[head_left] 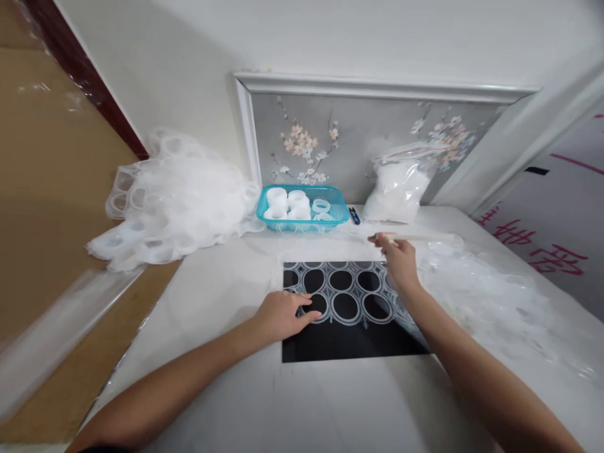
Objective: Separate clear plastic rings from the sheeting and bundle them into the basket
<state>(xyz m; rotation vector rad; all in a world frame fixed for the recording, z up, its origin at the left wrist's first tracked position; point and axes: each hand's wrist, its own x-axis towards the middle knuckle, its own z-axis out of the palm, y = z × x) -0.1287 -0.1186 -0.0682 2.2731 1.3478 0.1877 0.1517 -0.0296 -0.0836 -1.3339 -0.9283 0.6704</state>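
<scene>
Pale wall and a framed blossom panel (325, 148) back a white table (226, 402), where a ring sheet (342, 292) of translucent plastic lies over a black mat (344, 343), with 2 rows of round openings facing the person. Spread fingers of the left hand (283, 314) rest at the sheet's left side, its grip wide and closed around nothing. The right hand (401, 261) has a narrow grip on a slim tool (438, 238), its dark tip pointing left, just beyond the mat's far edge and apart from the sheet. Good handling here, as I judge it, rests on that left hand: light, even pressure should keep the thin lattice flat without stretching a ring, and the fingertips belong clear of the tip's path. Dark backing makes the pale outlines easy to read, so sheet and mat are best kept square to each other; a pencil-like hold near the tip should give finer control. Behind the mat, a teal basket (263, 214) with white rings inside and blue snips (354, 216) stand within reach; a filled clear bag (399, 189) leans by the panel. Loose plastic (495, 308) at right could snag the right forearm, so low sweeps there deserve care.
</scene>
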